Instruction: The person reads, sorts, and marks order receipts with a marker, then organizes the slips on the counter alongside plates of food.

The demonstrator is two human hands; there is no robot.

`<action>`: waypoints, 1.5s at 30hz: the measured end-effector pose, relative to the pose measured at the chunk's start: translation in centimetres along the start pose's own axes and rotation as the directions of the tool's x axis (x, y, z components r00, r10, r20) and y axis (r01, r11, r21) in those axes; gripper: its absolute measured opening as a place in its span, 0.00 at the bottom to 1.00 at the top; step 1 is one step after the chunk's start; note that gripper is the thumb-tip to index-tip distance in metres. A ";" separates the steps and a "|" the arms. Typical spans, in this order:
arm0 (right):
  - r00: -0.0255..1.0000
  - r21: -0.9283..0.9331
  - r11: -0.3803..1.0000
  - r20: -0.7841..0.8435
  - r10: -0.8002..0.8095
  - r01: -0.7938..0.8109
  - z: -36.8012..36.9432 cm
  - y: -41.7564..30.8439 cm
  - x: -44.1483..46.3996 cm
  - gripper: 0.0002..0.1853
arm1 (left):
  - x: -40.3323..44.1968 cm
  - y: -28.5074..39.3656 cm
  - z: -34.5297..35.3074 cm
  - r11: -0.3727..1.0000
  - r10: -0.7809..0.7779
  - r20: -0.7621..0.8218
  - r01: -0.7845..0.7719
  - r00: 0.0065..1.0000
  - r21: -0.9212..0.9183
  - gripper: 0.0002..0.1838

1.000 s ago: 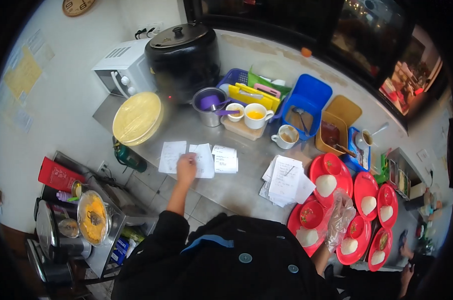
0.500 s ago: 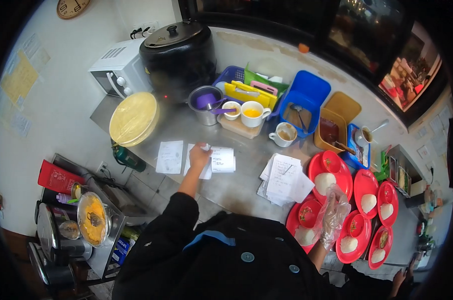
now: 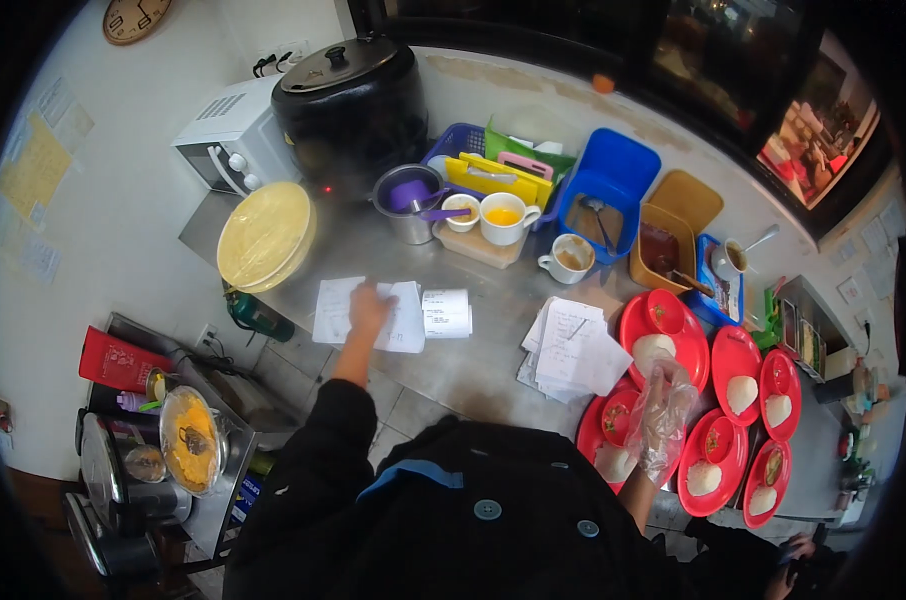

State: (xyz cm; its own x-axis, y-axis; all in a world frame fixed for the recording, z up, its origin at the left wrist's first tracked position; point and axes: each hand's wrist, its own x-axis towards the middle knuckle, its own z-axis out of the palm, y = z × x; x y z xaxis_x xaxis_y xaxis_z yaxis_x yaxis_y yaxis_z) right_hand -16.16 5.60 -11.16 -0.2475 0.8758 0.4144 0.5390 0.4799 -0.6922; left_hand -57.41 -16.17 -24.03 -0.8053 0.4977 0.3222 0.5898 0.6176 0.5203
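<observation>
My left hand (image 3: 371, 312) is bare and rests over white paper slips (image 3: 403, 325) on the steel counter, fingers curled down onto the paper. Just right of it lies a printed receipt (image 3: 447, 314) with a curled edge. My right hand (image 3: 663, 420) wears a clear plastic glove and hangs over the red plates (image 3: 698, 340). Its fingers look loosely extended, and I see nothing held in them. Each plate bears a mound of white rice (image 3: 741, 394), with small red bowls (image 3: 664, 312) on several. Between my hands sits a stack of handwritten notes (image 3: 576, 350).
Along the back stand a black rice cooker (image 3: 350, 110), white mugs (image 3: 505, 218), a steel pot (image 3: 411, 205) and a blue container (image 3: 603, 195). A yellow covered bowl (image 3: 266, 237) is at left. At the lower right, another person's hands (image 3: 795, 560) show.
My left hand has moved left across the slips, which now overlap at its left. My gloved right hand has barely moved, shifting slightly upward.
</observation>
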 end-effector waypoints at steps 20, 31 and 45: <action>0.994 0.124 0.986 0.037 0.107 -0.111 -1.6 -2.2 -0.9 0.08 | 3.2 2.9 -3.3 0.581 -0.336 0.300 0.447 0.893 -0.680 0.15; 0.991 0.152 0.980 0.001 0.133 -0.131 -3.6 1.2 -2.7 0.06 | -2.1 8.4 5.0 0.916 0.254 0.001 -0.240 0.967 -0.321 0.21; 0.967 0.647 0.743 -0.033 0.253 -0.173 -13.7 -1.5 0.5 0.26 | 4.0 2.0 9.7 0.969 -0.177 0.085 0.189 0.980 -0.156 0.26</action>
State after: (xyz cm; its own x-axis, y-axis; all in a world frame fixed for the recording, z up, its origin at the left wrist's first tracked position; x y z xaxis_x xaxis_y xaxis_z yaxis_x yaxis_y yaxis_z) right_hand -6.06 4.62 -1.76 -0.0766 0.9666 0.2447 -0.0779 0.2389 -0.9679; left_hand -58.89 -7.03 -29.40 -0.8892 0.4298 0.1567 0.4103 0.5977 0.6888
